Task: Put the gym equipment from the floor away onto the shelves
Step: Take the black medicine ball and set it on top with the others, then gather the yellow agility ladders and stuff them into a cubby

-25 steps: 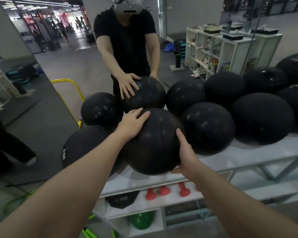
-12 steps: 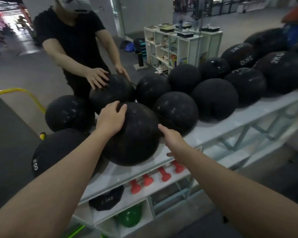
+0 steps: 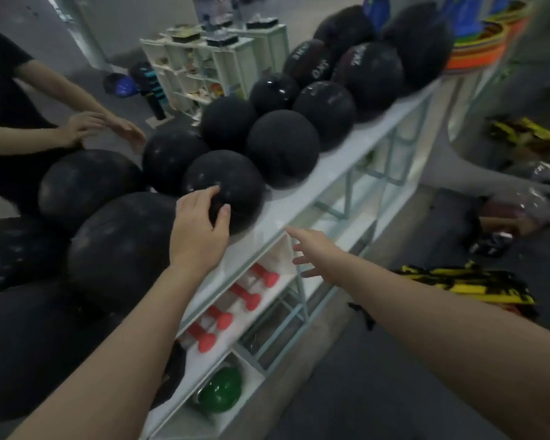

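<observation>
Several black medicine balls crowd the top of a white shelf unit point(image 3: 302, 211). My left hand point(image 3: 199, 230) rests with spread fingers between a large ball point(image 3: 121, 246) at the near end and a smaller ball point(image 3: 226, 185) beside it, gripping nothing. My right hand point(image 3: 315, 252) hangs open in the air just off the shelf's front edge, empty. Red dumbbells point(image 3: 235, 300) lie on the second shelf and a green ball point(image 3: 223, 392) sits in the bottom one.
Another person point(image 3: 4, 100) in black stands at the shelf's far left, both hands off the balls. Yellow-and-black gear point(image 3: 467, 284) and bagged items point(image 3: 521, 214) lie on the dark floor at right. A white cubby unit point(image 3: 204, 68) stands behind; coloured cones point(image 3: 477, 42) are stacked at the top right.
My view has swung right. My right hand has left the big ball and moved out past the shelf edge. The other person's hands have lifted off their ball.
</observation>
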### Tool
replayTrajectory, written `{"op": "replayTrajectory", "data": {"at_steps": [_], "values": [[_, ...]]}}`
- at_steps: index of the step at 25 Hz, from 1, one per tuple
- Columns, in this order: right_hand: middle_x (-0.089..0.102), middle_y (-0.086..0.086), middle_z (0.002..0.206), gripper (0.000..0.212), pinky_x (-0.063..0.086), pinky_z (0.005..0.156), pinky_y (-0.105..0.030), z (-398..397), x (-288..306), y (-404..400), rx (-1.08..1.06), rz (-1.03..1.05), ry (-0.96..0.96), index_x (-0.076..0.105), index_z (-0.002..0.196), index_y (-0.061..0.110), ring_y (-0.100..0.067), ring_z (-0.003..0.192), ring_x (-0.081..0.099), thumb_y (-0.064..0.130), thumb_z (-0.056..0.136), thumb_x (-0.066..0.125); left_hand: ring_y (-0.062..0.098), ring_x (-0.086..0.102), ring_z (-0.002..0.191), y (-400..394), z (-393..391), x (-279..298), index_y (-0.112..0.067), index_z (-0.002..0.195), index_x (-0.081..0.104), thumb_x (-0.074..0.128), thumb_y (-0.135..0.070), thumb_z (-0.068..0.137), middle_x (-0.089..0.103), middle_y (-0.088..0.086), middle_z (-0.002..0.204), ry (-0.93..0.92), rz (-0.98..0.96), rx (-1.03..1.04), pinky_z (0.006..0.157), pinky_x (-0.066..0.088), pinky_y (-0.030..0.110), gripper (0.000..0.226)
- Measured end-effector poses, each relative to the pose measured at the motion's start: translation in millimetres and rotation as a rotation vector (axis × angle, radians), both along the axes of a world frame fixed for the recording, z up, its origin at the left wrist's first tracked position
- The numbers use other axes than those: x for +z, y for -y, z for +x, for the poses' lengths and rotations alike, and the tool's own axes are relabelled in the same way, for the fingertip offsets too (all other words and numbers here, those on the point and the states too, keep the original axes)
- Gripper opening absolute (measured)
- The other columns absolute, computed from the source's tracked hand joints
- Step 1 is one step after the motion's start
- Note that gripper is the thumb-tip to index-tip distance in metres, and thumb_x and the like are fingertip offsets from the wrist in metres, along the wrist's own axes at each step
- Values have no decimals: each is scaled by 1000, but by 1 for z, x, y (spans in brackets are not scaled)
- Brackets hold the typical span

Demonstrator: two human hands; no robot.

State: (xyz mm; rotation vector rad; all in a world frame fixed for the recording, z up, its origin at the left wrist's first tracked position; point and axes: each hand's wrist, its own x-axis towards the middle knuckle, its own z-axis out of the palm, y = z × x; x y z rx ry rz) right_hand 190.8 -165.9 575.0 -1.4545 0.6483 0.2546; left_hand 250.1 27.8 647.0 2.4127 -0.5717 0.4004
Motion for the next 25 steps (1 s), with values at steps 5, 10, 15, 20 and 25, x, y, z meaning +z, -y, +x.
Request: {"op": "replayTrajectory", "data": {"at_steps": [5,10,15,20,25], "values": [[55,-6,123,52,50,83,-42,-46,-43,137,-107,0,-89,45,141,15,-26,103,62,46,100,48,23,62,89,148,-20,-59,-17,117,67,53,-31,96,66,1,94,-373,-62,-136,88,50,39,29],[52,-2,69,24,36,53,-27,-82,-81,287,-298,27,-121,58,80,16,-16,49,49,32,97,58,20,56,58,310,-36,-124,-21,80,68,59,-24,95,66,-2,63,-711,-53,-238,65,48,35,17],[54,-7,69,19,37,48,-23,-115,-149,426,-506,35,-241,59,78,11,-21,51,50,21,94,60,15,51,48,464,-57,-211,-18,75,68,59,-13,95,61,-2,55,-1002,5,-283,45,40,20,23],[57,-13,85,17,44,58,-31,-117,-261,523,-743,108,-363,62,98,6,-26,73,53,22,94,61,13,50,49,597,-39,-316,-15,74,66,60,-11,96,57,1,58,-1182,46,-397,41,38,16,23],[59,-10,89,31,51,70,-45,-97,-392,584,-959,183,-473,56,102,7,-32,86,59,35,93,65,16,61,70,700,1,-443,-32,84,69,65,-36,89,68,-1,82,-1199,143,-549,67,49,36,7]]}}
